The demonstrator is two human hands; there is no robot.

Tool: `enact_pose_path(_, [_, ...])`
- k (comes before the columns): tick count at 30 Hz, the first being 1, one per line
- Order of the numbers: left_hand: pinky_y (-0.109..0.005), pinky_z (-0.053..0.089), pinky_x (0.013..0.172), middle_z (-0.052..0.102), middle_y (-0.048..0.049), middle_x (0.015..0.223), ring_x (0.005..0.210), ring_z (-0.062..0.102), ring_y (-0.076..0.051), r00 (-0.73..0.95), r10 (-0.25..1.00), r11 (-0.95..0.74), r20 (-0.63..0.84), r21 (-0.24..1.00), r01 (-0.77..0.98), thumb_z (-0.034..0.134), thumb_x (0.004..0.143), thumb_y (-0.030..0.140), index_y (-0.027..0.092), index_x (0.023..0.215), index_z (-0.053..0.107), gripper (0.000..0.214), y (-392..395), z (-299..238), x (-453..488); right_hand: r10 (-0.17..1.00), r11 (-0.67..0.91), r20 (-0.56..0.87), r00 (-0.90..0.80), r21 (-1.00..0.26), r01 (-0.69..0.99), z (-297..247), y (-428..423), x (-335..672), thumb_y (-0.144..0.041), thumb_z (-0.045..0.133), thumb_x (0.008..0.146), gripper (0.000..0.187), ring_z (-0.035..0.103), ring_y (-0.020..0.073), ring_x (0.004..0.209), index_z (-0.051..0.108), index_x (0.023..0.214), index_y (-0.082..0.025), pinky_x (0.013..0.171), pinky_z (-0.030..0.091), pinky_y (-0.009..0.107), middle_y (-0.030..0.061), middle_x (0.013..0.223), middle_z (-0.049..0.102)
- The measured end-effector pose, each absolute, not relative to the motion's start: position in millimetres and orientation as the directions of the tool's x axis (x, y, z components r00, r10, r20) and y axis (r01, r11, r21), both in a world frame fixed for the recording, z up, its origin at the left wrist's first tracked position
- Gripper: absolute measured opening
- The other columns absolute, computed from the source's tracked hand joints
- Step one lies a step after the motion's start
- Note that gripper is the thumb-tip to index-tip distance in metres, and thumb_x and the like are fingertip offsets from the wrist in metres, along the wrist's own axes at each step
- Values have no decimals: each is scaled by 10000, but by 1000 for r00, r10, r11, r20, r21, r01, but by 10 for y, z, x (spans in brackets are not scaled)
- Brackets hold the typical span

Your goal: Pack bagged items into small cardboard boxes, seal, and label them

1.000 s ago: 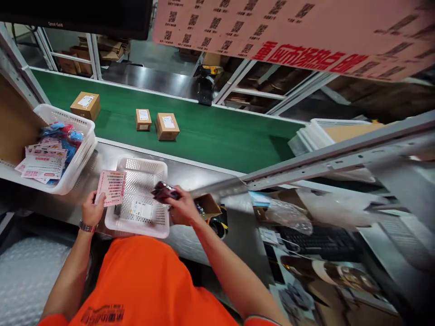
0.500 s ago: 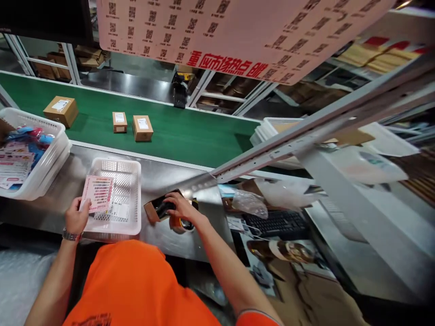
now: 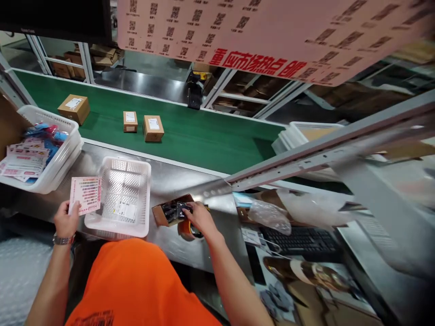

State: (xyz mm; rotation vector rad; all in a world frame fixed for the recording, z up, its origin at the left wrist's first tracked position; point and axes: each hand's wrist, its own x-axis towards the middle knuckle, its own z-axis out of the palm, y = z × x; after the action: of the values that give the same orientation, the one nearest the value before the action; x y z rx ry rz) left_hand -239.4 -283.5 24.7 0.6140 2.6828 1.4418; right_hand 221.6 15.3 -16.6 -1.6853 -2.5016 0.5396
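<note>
My left hand (image 3: 66,219) pinches a pink printed card (image 3: 85,194) just left of a white perforated basket (image 3: 136,226) that holds a white slip (image 3: 125,210). My right hand (image 3: 200,218) reaches into a small open cardboard box (image 3: 162,214) on the steel counter, its fingers on dark packets (image 3: 174,209) inside. Whether the fingers grip a packet is unclear. A brown tape roll (image 3: 187,230) lies under that hand.
A white bin (image 3: 63,156) at the left holds pink cards and blue packets. Three labelled cartons (image 3: 152,128) ride the green conveyor (image 3: 210,140) behind the counter. A keyboard (image 3: 299,237), plastic bags and a slanted metal rail (image 3: 306,156) lie to the right.
My right hand carried a dark packet from over the basket rightward into the small cardboard box. My left hand kept hold of the pink card.
</note>
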Motion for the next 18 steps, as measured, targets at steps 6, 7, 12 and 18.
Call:
enact_pose_path(6, [-320,569,695,840,-67,840,764,765,-249,-911,391,484,130,813,324,682,820,580,231,906,735,363,-2719,264,-2567,876,367,59,-479,-726,582,-183,-90,1666,-425,636,996,307,765,308,1081,820,1151,-234,962,640,470,143,1212,812])
enact_pose_path(7, [-319,568,698,842,-68,840,765,767,-248,-907,402,479,130,814,329,681,825,575,231,905,736,357,-2707,256,-2596,871,375,79,-486,-747,550,-199,-165,1513,-434,629,1007,301,764,303,1059,819,1135,-238,956,639,469,137,1182,816])
enact_pose_path(12, [-315,577,701,848,-63,826,746,772,-239,-879,465,435,104,838,329,675,853,566,232,910,759,349,-2695,215,-2716,707,340,-58,-705,-846,411,-475,-662,304,-272,675,960,204,742,229,880,815,1103,-233,914,621,412,89,1093,811])
enact_pose_path(18, [-314,599,676,862,-69,842,740,785,-240,-870,491,410,46,869,278,682,861,576,233,928,792,367,-2781,293,-2717,528,244,-170,-832,-908,341,-799,-1199,-1129,-79,797,726,304,718,205,846,807,993,-225,817,583,330,24,983,794])
